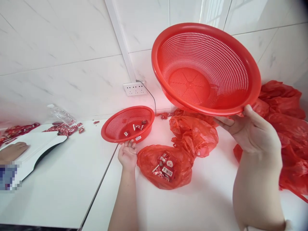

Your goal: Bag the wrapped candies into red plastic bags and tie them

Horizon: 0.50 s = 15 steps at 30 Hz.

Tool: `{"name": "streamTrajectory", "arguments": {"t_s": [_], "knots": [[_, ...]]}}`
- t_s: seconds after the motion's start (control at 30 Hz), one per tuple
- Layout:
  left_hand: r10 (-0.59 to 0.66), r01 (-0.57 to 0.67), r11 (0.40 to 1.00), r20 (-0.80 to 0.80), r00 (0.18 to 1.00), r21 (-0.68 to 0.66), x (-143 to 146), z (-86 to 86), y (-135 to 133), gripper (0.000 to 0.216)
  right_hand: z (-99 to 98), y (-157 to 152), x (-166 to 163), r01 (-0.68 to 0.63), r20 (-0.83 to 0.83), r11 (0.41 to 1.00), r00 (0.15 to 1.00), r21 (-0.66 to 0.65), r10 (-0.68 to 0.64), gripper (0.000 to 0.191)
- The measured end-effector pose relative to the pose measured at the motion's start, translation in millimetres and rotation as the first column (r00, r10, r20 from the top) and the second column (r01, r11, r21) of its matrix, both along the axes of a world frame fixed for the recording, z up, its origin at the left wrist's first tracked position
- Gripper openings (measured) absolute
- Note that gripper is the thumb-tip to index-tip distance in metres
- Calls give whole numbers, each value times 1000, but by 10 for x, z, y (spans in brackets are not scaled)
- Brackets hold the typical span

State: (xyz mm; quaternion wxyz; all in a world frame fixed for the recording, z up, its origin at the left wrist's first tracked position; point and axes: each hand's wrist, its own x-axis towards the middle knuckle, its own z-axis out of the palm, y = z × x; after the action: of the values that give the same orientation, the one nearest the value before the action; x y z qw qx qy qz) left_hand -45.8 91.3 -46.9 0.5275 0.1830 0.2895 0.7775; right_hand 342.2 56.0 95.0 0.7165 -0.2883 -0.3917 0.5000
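Note:
My right hand (pixel 250 130) grips the near rim of a large red perforated basket (pixel 204 64), held up in the air and tilted so its empty inside faces me. My left hand (pixel 127 154) holds the near edge of a smaller red perforated basket (pixel 115 130) that rests on the white table and contains a few small wrapped candies (pixel 137 126). Between my arms lies an open red plastic bag (pixel 149 160) with several red wrapped candies (pixel 165 166) inside.
More crumpled red plastic bags (pixel 194 131) lie behind and at the right (pixel 293 134). Loose red wrappers (pixel 64 129) and clear plastic sit at the back left. Another person's hand (pixel 12 150) rests on a white board at the left. A wall socket (pixel 134 89) with a cable is on the tiled wall.

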Motion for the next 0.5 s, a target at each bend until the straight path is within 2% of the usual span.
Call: {"name": "streamTrajectory", "arguments": {"t_s": [0.17, 0.3, 0.43, 0.5], "knots": [[45, -53, 993, -69, 997, -109, 31, 7, 27, 27, -17, 14, -66, -47, 6, 999, 999, 11, 47, 21], [-10, -14, 986, -141, 990, -166, 34, -39, 49, 35, -9, 6, -192, -100, 19, 995, 995, 23, 100, 20], [-107, 58, 975, -225, 968, -215, 129, -122, 79, 34, -11, -41, -426, -238, 77, 970, 967, -56, 242, 21], [-121, 69, 975, -247, 961, -210, 202, -148, 99, 32, -38, -75, -605, -360, 74, 927, 927, -106, 368, 22]]}}
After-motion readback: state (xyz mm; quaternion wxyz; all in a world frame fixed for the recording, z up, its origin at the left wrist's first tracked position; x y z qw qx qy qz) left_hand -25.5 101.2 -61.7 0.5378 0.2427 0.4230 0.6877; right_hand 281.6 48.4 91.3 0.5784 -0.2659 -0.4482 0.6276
